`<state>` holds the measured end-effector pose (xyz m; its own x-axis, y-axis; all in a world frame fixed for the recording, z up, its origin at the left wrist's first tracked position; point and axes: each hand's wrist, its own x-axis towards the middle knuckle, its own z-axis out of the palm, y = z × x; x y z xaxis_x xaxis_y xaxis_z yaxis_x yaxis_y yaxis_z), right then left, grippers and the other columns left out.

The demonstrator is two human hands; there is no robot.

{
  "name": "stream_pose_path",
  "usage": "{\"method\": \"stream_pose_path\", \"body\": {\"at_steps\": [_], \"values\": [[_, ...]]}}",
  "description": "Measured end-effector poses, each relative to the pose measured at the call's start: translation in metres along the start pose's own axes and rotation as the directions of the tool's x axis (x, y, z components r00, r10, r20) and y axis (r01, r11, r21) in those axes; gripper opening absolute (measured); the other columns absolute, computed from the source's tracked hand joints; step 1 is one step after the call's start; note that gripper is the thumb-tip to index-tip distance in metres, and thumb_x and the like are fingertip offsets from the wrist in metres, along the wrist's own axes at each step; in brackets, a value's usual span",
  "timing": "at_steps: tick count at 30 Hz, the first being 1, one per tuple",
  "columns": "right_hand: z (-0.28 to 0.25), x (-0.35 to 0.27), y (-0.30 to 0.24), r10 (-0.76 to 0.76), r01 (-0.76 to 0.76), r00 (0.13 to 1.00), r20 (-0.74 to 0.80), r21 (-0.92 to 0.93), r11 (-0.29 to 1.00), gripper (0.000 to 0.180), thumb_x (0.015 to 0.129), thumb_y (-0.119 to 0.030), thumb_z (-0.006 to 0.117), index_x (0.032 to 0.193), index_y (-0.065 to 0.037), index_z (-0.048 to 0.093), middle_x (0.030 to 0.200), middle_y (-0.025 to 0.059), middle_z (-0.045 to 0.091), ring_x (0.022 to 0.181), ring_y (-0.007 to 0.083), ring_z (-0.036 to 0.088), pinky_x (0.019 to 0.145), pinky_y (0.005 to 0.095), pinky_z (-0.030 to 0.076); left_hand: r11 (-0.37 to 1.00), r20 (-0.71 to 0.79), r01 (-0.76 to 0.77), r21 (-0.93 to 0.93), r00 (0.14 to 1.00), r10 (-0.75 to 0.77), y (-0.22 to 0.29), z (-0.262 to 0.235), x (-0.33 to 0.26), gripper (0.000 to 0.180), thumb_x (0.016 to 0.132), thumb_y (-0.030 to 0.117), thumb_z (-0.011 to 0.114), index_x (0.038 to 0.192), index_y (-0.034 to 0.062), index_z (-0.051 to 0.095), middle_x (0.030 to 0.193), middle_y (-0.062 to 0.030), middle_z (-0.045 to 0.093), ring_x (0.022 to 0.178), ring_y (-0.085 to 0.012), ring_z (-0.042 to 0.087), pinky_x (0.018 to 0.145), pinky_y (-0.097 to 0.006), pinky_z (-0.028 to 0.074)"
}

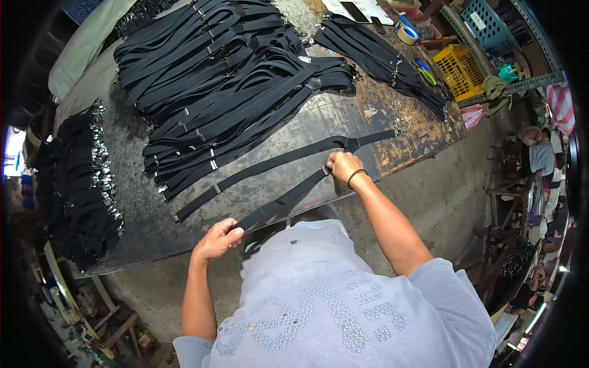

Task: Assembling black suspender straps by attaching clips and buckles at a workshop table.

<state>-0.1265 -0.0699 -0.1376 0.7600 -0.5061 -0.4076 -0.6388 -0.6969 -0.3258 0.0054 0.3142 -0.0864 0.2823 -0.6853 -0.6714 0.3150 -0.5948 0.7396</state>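
Note:
A pair of black elastic suspenders (276, 162) lies stretched across the near side of the worn worktable (392, 122). My left hand (218, 239) pinches the near end of one strap at the table's front edge. My right hand (343, 167), with a dark band on the wrist, presses on the same strap close to where the straps join at a small patch. The other strap runs left toward a metal clip.
A big heap of black suspenders (227, 67) covers the table's middle, a smaller bunch (380, 58) lies at the right, and clipped ones (80, 184) are stacked at the left. Tape rolls (406, 30), scissors, yellow (459, 70) and teal crates stand far right. People sit at the right edge.

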Motion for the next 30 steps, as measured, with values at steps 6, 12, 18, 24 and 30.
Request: {"method": "stream_pose_path", "body": {"at_steps": [6,12,18,24,30], "values": [[0.033,0.020,-0.028,0.064,0.028,0.865,-0.498,0.176,0.984,0.043,0.090,-0.040,0.060,0.124,-0.014,0.058,0.132,0.0157,0.050,0.127,0.0385,0.041,0.104,0.0502,0.034,1.000,0.025,0.029,-0.006,0.999,-0.029,-0.009,0.002,0.009,0.027,0.093,0.031,0.064,0.087,0.0062,0.056,0.075,-0.0001,0.059,0.070,-0.0085,0.053,0.065,-0.025,0.045],[0.066,0.044,-0.032,0.018,-0.139,0.872,-0.490,-0.212,0.967,0.067,0.094,-0.051,0.049,0.147,-0.015,0.034,0.153,0.0141,0.029,0.144,0.0354,0.018,0.116,0.0581,0.008,1.000,0.002,-0.030,0.001,1.000,0.030,-0.016,-0.020,-0.011,0.030,0.096,0.033,0.060,0.097,0.0029,0.061,0.071,0.0010,0.055,0.066,-0.0083,0.050,0.060,-0.027,0.043],[0.070,0.043,-0.032,0.056,-0.151,0.877,-0.477,-0.163,0.975,0.067,0.094,-0.053,0.047,0.147,-0.015,0.035,0.152,0.0143,0.030,0.144,0.0355,0.019,0.116,0.0578,0.008,0.992,-0.158,-0.053,0.116,0.985,0.071,0.032,-0.026,-0.072,0.038,0.092,0.015,0.057,0.129,0.0072,0.056,0.068,-0.0030,0.052,0.062,-0.0103,0.050,0.058,-0.028,0.041],[0.070,0.044,-0.023,0.064,-0.164,0.867,-0.494,-0.162,0.973,0.067,0.093,-0.054,0.048,0.146,-0.014,0.036,0.151,0.0147,0.031,0.143,0.0359,0.019,0.116,0.0571,0.008,0.973,-0.582,0.084,0.214,0.811,0.058,0.036,-0.089,-0.190,0.020,0.086,0.011,0.061,0.102,0.0005,0.068,0.071,0.0001,0.057,0.061,-0.0077,0.048,0.054,-0.025,0.038],[0.067,0.045,-0.026,0.039,-0.150,0.868,-0.495,-0.187,0.971,0.066,0.094,-0.052,0.048,0.147,-0.014,0.035,0.152,0.0148,0.031,0.143,0.0362,0.020,0.116,0.0571,0.008,0.982,-0.757,0.178,0.062,0.650,-0.070,-0.056,-0.115,-0.208,0.020,0.093,0.016,0.059,0.100,-0.0010,0.066,0.077,0.0039,0.055,0.069,-0.0057,0.046,0.061,-0.023,0.039]]}}
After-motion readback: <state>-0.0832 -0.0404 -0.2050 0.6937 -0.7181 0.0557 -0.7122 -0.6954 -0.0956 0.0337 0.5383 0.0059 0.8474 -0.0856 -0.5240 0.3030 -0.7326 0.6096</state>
